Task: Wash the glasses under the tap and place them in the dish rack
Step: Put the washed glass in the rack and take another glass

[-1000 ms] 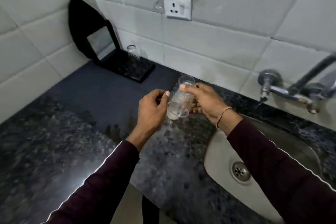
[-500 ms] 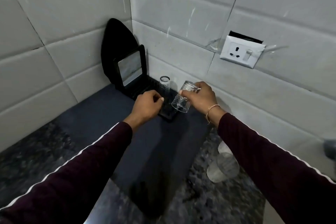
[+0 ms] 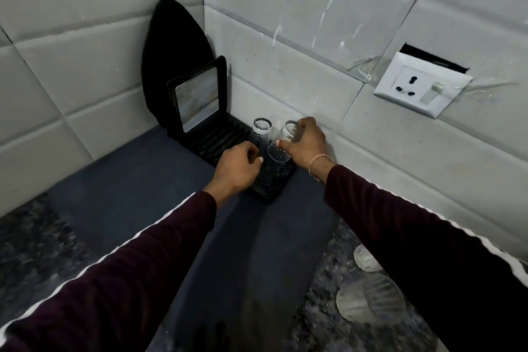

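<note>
The right hand (image 3: 304, 143) grips a clear glass (image 3: 283, 143) over the black dish rack (image 3: 217, 140), fingers curled round its base and thumb pressed on the side. The glass is tilted, its open mouth facing down and toward the camera, just above the near end of the rack. Whether its rim touches the rack is hard to tell. Just beside it, to the left, a second glass (image 3: 261, 130) stands upside down on the rack, close to the tiled wall (image 3: 285, 66).

The left hand (image 3: 238, 170) is at the rack's near edge with its fingers curled in loosely, holding nothing that can be seen, close to the tilted glass but apart from it.

The rack sits in the corner on a dark mat (image 3: 137, 180), with a small black-framed mirror (image 3: 197, 98) propped at its far end. A white socket (image 3: 420, 88) is on the wall to the right. Two more glasses lie on the speckled counter (image 3: 34, 243) near the bottom right: a ribbed one (image 3: 371, 301), and another (image 3: 364, 260) partly hidden by the right sleeve (image 3: 428, 237)
</note>
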